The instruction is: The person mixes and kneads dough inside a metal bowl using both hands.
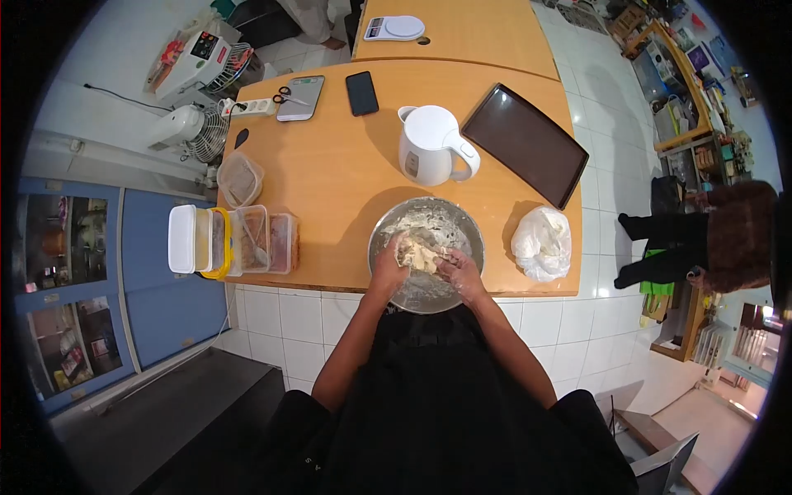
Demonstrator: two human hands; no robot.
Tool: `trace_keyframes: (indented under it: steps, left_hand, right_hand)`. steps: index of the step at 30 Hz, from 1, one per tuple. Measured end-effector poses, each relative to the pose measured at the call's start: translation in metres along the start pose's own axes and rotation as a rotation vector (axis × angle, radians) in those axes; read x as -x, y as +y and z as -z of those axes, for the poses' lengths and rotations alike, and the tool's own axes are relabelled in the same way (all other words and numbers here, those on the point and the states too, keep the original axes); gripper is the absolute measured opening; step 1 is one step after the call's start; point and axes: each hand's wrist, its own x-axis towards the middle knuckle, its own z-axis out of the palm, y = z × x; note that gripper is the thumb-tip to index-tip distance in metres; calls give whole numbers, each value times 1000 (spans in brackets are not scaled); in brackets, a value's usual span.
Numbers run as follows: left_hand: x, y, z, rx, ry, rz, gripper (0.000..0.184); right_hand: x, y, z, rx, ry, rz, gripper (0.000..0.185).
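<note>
Clock centred on the steel bowl, 12 pointing away from the wearer. All on a wooden desk unless noted.

At 9, left edge: row of plastic tubs, side by side, one with a yellow rim. At 10, just beyond the row: a lone clear tub. Near 11, well apart from the bowl: grey scale, scissors lying partly across it. Also 11: black phone, flat. At 12, far end: white scale.

Left hand at the bowl's 9 side, fingers curled against the dough. Pale, ragged dough sits in the bowl, gripped between both hands; floury smears on the wall around it. Just beyond the bowl at 12: white kettle, upright. Right hand at the 4 side, fingers bunched on the dough; tips partly coated.

Between 1 and 2: dark tray, set aslant. At 3: plastic bag with whitish contents, near the desk's right edge. Farther out at 3: another person standing on the tiled floor.
</note>
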Motion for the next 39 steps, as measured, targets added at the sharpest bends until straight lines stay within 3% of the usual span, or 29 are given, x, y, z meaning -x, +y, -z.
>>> trace_keyframes:
  steps: [2, 5, 8, 12, 13, 15, 16, 17, 19, 21, 28, 30, 32, 33, 36, 37, 39]
  left_hand:
    - [-2, 7, 1, -44, 30, -2, 58]
    - [-13, -2, 3, -147, -113, 4, 62]
    - [-25, -33, -10, -334, -269, -38, 69]
    - [-19, -2, -7, -669, -365, -103, 82]
    - [-21, 15, -3, -745, -480, -15, 89]
    - [-23, 12, -9, -734, -534, -88, 88]
    - [-22, 3, -15, -727, -558, -123, 87]
    - [-19, -18, -28, -799, -531, -226, 71]
    - [-18, -44, -45, -809, -468, -288, 59]
    - [-19, -49, -53, -804, -426, -352, 47]
    - [-66, -24, -40, -582, -426, -35, 44]
    - [-75, -24, -30, -299, -447, 16, 41]
    - [-81, -66, -29, -2, -577, 0, 41]
    - [-84, -104, -37, 229, -657, 35, 50]
    - [-56, -35, -4, 790, -706, 535, 64]
    - [-53, -30, -12, 535, -692, 492, 76]
    - [-43, -24, -21, 86, -583, 177, 79]
  right_hand:
    - [-7, 12, 6, 146, 5, 43, 39]
    - [-27, 42, 21, 553, 64, 168, 43]
    - [-47, 84, 49, 754, 156, 277, 44]
    - [-8, 21, 19, 918, 243, 361, 36]
    - [-3, 20, 19, 962, 261, 476, 35]
    - [7, 18, 20, 1049, 297, 715, 33]
    - [11, 17, 19, 1046, 311, 708, 31]
    - [14, 15, 19, 1043, 322, 702, 30]
    - [16, 15, 18, 1073, 332, 733, 28]
    - [21, 18, 22, 1145, 321, 794, 27]
    - [12, 16, 22, 1154, 343, 882, 35]
    - [14, 15, 22, 1210, 333, 921, 39]
    - [15, 16, 24, 1168, 328, 901, 41]
    - [15, 17, 23, 1147, 325, 891, 41]
    - [13, 21, 19, 1096, 309, 845, 41]
    - [13, 22, 18, 1087, 286, 856, 41]
    - [10, 23, 16, 1069, 235, 878, 41]
